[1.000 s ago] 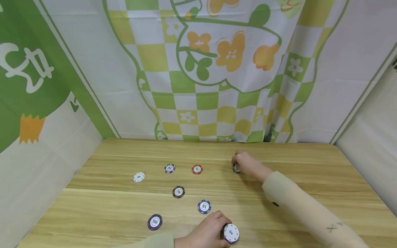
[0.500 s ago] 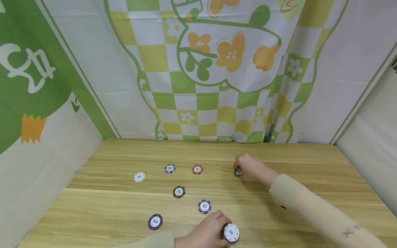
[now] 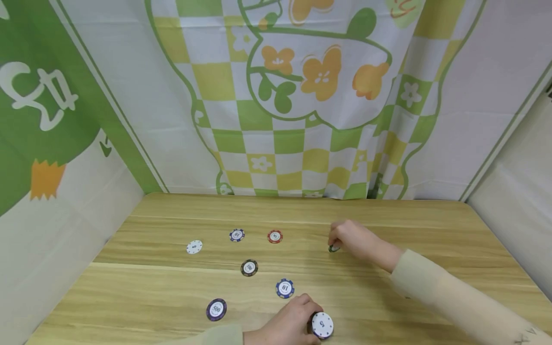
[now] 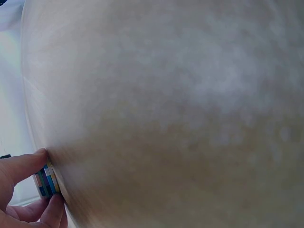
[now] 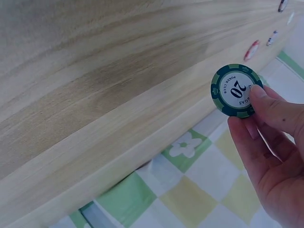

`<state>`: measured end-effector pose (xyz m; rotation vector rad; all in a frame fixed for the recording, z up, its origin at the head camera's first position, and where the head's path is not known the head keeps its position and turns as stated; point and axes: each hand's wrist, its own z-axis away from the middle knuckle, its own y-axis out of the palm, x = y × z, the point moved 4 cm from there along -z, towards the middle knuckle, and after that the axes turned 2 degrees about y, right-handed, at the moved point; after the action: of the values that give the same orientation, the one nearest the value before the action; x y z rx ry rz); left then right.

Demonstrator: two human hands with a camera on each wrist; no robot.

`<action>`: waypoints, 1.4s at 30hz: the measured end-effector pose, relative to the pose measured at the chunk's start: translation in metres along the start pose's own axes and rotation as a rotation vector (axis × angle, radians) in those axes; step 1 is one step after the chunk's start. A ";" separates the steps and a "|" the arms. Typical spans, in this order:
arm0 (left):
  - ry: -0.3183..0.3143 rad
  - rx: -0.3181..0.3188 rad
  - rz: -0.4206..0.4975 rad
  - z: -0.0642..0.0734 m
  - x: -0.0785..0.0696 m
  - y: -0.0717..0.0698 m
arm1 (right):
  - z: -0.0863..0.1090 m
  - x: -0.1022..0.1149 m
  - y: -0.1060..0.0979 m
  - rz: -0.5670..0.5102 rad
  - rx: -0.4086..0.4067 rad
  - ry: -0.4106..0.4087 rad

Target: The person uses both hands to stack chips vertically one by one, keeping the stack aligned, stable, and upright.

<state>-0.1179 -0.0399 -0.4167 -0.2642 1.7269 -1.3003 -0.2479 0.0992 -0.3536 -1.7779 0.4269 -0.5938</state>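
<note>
Patterned cloth (image 3: 297, 96) hangs behind a wooden counter (image 3: 142, 297). The left hand (image 3: 288, 320) grips a chip stack (image 3: 322, 326) at the counter's near side, curled round its edges, likely to keep it aligned. The right hand (image 3: 357, 241), farther back, pinches a tilted green chip (image 5: 232, 90) marked 20 near its rim, probably because so thin a disc offers little else to grasp. Six loose chips (image 3: 249, 268) lie flat and apart, left of both hands, perhaps so each number can be read.
</note>
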 end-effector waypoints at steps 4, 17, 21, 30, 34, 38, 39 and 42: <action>-0.009 0.015 0.007 0.000 0.000 0.000 | 0.007 0.003 -0.004 -0.029 0.006 0.019; 0.029 0.002 -0.025 -0.001 0.000 0.001 | 0.022 0.019 -0.020 -0.136 -0.004 0.014; 0.029 0.008 -0.018 -0.001 0.001 0.002 | 0.025 0.022 -0.024 -0.213 0.013 0.051; 0.063 -0.019 -0.035 -0.001 0.001 0.001 | 0.034 0.028 -0.021 -0.501 0.085 0.243; 0.073 -0.025 -0.028 0.000 0.001 0.001 | 0.037 0.029 -0.017 -0.616 0.133 0.323; 0.071 -0.017 -0.009 0.000 0.001 0.001 | 0.040 0.029 -0.013 -0.712 0.173 0.378; 0.073 -0.017 -0.007 0.000 0.002 0.001 | 0.041 0.029 -0.012 -0.735 0.180 0.394; 0.079 -0.022 0.000 0.000 0.002 0.000 | 0.043 0.029 -0.010 -0.793 0.185 0.430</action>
<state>-0.1187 -0.0407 -0.4179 -0.2285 1.8087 -1.3075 -0.1993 0.1190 -0.3485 -1.5981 -0.0764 -1.5346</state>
